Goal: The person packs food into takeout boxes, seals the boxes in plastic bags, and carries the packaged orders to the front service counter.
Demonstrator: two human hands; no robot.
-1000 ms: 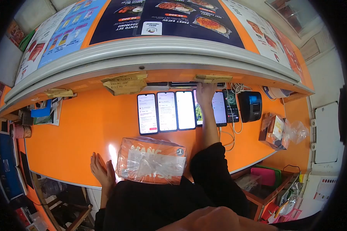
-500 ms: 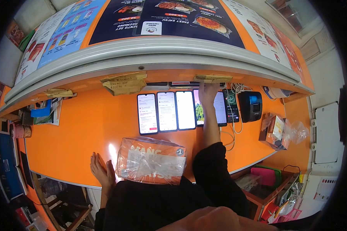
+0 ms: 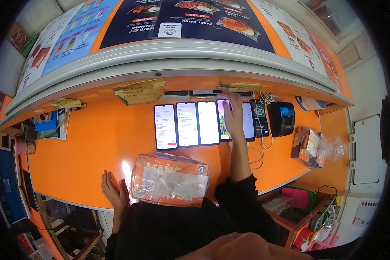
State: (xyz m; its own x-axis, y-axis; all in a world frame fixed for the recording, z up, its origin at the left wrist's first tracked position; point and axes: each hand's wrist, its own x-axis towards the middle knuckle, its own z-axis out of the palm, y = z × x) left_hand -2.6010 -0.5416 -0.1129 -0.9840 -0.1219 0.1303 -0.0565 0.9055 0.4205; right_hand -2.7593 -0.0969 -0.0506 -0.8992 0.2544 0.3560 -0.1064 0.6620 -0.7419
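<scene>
On the orange counter, my left hand [image 3: 114, 190] rests with its fingers apart, just left of a plastic-wrapped orange box [image 3: 171, 180]. My right hand [image 3: 232, 110] reaches over the row of phones, its fingers spread and slightly blurred, holding nothing visible. Beneath it lies a phone with a colourful picture [image 3: 223, 125], partly covered by the hand and wrist. To its left are a phone with a white screen [image 3: 209, 123] and two phones showing lists [image 3: 187, 125] [image 3: 165, 128]. A lit phone [image 3: 248, 123] and a darker one [image 3: 261, 121] lie to the right.
A black printer [image 3: 281, 119] stands right of the phones, beside white cables [image 3: 271, 99]. Farther right is another wrapped box [image 3: 307, 147]. Above runs a ledge [image 3: 190, 71] with cardboard notes [image 3: 138, 94]. An open drawer [image 3: 290, 216] is at lower right.
My right hand has drawn back a little from under the ledge, and its fingers have spread over the phones. The left hand and wrapped box look unchanged.
</scene>
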